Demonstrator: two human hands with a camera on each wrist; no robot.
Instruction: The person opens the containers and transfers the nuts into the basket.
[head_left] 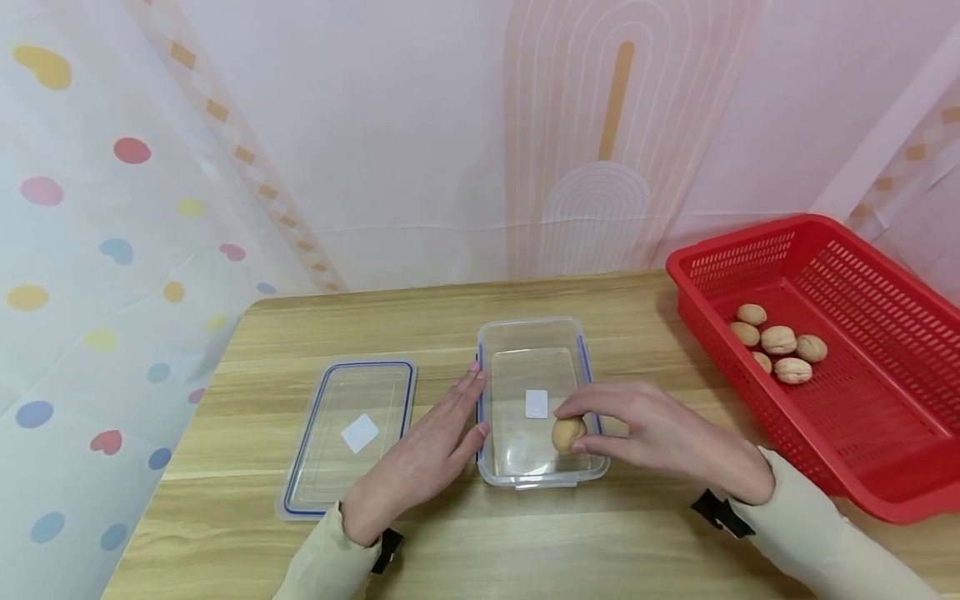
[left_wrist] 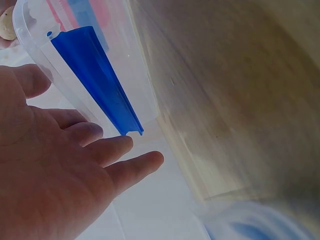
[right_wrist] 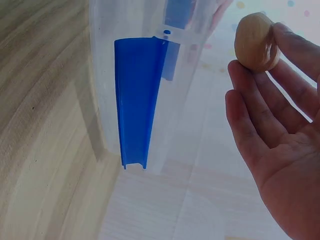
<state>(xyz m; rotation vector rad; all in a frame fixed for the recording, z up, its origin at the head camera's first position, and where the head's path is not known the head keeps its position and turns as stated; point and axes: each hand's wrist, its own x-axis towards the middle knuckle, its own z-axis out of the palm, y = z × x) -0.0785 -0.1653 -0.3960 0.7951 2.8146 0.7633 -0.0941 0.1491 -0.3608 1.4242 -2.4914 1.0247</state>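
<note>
A clear plastic box (head_left: 534, 333) with blue side clips stands uncovered mid-table, a white label on its floor. My right hand (head_left: 652, 425) pinches a walnut (head_left: 567, 434) between thumb and fingers over the box's near right part. In the right wrist view the walnut (right_wrist: 254, 42) sits at the fingertips, above the level of the blue clip (right_wrist: 137, 100). Along the box's left wall my left hand (head_left: 427, 450) rests with fingers extended, fingertips touching or very close to the rim. The left wrist view shows that palm (left_wrist: 55, 170) beside the other blue clip (left_wrist: 95, 75).
A clear lid (head_left: 337, 467) with a blue seal and white label lies left of the box. At the right stands a red slotted basket (head_left: 885, 417) holding several walnuts (head_left: 778, 340). A patterned cloth (head_left: 420, 125) hangs behind the wooden table (head_left: 480, 542).
</note>
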